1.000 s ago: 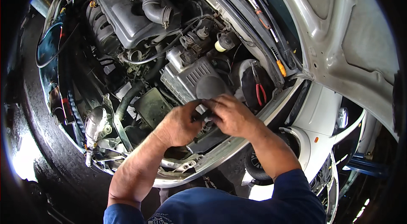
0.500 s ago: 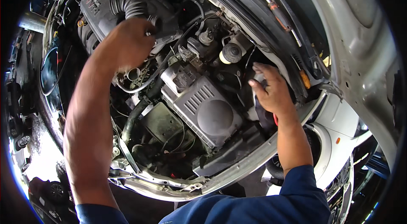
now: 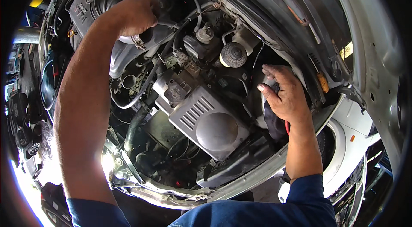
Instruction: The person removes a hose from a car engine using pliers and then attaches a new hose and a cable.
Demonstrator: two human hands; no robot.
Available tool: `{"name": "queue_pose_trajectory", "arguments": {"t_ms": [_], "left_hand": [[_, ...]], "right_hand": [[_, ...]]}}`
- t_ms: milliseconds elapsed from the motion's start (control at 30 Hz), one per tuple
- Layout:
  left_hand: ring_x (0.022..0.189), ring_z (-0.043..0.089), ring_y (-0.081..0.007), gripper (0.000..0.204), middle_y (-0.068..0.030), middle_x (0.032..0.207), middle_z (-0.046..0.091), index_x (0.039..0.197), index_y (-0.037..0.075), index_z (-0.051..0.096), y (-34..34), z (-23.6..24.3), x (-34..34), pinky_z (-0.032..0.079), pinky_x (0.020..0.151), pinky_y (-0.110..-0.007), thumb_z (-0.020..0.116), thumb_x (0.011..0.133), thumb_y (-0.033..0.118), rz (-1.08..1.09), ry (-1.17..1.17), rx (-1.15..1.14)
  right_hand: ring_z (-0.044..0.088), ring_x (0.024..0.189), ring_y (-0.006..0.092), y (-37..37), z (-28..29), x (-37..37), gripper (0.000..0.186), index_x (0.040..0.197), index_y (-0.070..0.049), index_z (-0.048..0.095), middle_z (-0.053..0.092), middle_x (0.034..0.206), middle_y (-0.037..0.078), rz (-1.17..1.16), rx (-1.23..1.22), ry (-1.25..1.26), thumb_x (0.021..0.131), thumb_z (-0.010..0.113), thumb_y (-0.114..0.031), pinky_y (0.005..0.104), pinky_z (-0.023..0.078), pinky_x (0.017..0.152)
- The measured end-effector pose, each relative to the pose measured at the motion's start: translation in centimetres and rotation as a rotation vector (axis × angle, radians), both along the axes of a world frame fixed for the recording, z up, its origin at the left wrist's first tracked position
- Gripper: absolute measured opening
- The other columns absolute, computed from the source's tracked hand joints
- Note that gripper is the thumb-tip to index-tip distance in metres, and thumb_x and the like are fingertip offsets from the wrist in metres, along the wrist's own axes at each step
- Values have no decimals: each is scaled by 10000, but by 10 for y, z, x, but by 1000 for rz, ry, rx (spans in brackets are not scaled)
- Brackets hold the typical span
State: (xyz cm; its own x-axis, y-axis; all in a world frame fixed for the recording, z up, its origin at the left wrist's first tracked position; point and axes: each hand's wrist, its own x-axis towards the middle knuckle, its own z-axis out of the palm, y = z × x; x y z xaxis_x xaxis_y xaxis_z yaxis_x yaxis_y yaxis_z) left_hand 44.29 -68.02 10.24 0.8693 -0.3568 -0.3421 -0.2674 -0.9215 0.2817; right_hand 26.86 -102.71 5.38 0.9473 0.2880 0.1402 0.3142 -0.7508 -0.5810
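Hands now parted: left hand (image 3: 133,12) has stretched to eleven o'clock, gripping the air intake hose (image 3: 103,3); right hand (image 3: 285,94), loosely curled, rests at three o'clock by the fuse box cover (image 3: 210,121).

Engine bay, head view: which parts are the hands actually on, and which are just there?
In hand:
- left hand on the ribbed intake hose and its clamp
- right hand on a dark cloth at the bay's right edge

Just there:
- grey slotted box
- round reservoir cap
- engine cover
- hood prop rod

Grey slatted air-filter box (image 3: 209,120), black corrugated intake hose (image 3: 103,6), white car body (image 3: 343,124) (blue sleeves (image 3: 309,192)).
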Motion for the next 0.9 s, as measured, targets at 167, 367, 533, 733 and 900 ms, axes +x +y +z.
{"name": "queue_pose_trajectory", "arguments": {"t_ms": [167, 367, 533, 733, 900], "left_hand": [[963, 675, -324, 251, -177, 1011, 691, 1034, 22, 683, 9, 28, -23, 515, 847, -397, 661, 799, 109, 6, -54, -28], [836, 675, -311, 306, -165, 944, 676, 1028, -6, 678, 14, 58, -102, 551, 730, -374, 659, 723, -11, -343, -276, -517], [750, 658, -292, 426, -123, 897, 695, 1047, 32, 681, 6, 52, -167, 538, 628, -391, 749, 631, -27, -503, -333, -666], [763, 665, -183, 620, -87, 945, 664, 1261, 36, 569, -3, 38, -204, 567, 700, -298, 766, 685, -82, -175, -190, -935], [1027, 634, -169, 569, -76, 1048, 630, 1281, 22, 500, -21, 7, -244, 514, 897, -310, 732, 783, -123, 410, 310, -1664]], "right_hand": [[622, 828, 190, 3, 0, -1, 398, 1186, -18, 621, 664, 1018, 105, 21, 44, 17, 816, 753, -87, 318, 520, 768], [632, 821, 151, 14, -2, -13, 332, 1198, -38, 631, 683, 996, 68, 22, 648, 315, 936, 676, -238, 270, 508, 709], [632, 858, 132, 53, 15, -31, 385, 1249, -41, 617, 679, 1024, 93, 153, 1105, 856, 977, 625, -312, 254, 504, 702], [599, 762, 105, 75, 5, -50, 351, 1250, -39, 607, 664, 868, 40, 234, 942, 964, 930, 688, -158, 247, 499, 707], [610, 756, 107, 86, 2, -56, 346, 1239, -3, 598, 667, 895, 49, 253, 1256, 1069, 933, 681, -141, 267, 520, 713]]}}
